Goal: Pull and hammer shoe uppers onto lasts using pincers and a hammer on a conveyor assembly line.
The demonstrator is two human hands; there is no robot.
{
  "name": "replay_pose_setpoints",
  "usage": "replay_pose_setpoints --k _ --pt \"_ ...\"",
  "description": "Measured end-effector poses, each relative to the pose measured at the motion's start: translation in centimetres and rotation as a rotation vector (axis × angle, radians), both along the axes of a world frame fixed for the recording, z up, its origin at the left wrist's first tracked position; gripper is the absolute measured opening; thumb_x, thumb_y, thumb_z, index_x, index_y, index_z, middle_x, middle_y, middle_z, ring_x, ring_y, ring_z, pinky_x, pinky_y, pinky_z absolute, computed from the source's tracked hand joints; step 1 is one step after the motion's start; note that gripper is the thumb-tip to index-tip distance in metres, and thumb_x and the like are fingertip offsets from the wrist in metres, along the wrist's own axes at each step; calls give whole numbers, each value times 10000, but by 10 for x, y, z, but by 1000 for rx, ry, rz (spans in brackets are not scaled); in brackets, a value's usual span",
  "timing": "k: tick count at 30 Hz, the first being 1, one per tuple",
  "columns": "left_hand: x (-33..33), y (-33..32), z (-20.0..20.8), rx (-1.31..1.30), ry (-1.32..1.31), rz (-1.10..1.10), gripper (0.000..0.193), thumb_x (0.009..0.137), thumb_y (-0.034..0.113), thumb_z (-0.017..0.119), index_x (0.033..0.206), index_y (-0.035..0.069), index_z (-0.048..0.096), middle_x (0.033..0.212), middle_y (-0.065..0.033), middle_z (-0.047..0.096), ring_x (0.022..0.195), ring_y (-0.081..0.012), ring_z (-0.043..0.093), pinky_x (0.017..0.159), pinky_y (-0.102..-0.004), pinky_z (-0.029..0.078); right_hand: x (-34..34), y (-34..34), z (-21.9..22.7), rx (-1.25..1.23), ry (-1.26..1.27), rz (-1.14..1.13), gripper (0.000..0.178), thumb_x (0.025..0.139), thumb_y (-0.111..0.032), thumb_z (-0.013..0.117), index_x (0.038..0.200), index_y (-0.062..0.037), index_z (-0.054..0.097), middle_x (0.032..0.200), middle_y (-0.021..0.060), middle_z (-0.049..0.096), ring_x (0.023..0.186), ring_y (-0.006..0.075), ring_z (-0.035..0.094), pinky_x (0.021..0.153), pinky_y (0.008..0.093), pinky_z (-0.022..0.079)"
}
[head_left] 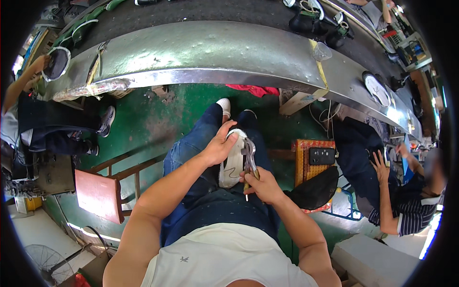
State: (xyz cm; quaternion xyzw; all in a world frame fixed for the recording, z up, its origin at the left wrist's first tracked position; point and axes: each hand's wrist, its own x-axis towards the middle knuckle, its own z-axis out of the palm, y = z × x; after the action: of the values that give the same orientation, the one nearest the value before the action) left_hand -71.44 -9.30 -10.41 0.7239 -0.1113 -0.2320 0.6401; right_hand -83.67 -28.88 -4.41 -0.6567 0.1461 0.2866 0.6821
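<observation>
Over my lap, a shoe (232, 167) lies with its pale underside up; a dark wavy line is drawn on it. Its toe end points away from me and has a white edge. My left hand (220, 147) is closed around the shoe's far left side, thumb over the top. In my right hand (264, 185) is a pair of lasting pincers (249, 152), gripped by the handles. The metal jaws are at the shoe's right edge near the toe; whether they bite any material, I cannot make out. A thin pale stick-like end also shows below my right fingers.
Ahead runs a metal-edged bench (191, 52) beside a dark conveyor belt (215, 12) carrying shoes. A wooden stool (99, 195) stands left; at right a woven seat (308, 165) holds a black case (322, 156). Co-workers sit on both sides, one holding a shoe (57, 63).
</observation>
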Motion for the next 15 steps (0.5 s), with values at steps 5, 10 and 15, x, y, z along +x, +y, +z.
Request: replay_pose_setpoints --k 5,10,15 --pt "0 4 -15 86 -254 -28 509 1085 329 491 1517 93 362 1512 -204 435 1395 -293 446 1151 -363 354 34 -14 26 181 -41 -117 224 1025 -199 598 1110 8 598 985 103 671 744 89 597 516 262 454" --pt "1 18 6 -37 213 40 481 1103 304 464 1543 164 330 1279 -101 592 1163 -190 560 1033 -327 447 63 -82 92 8 -274 -454 249 1041 -241 582 1125 -7 592 850 37 622 697 95 589 529 205 439" --pt "6 3 -14 2 118 -5 513 1106 356 453 1557 172 291 1276 -90 584 1187 -178 533 1057 -340 426 17 -38 17 -7 -4 145 283 1006 -214 635 1153 27 623 928 93 724 695 130 671 580 281 547"
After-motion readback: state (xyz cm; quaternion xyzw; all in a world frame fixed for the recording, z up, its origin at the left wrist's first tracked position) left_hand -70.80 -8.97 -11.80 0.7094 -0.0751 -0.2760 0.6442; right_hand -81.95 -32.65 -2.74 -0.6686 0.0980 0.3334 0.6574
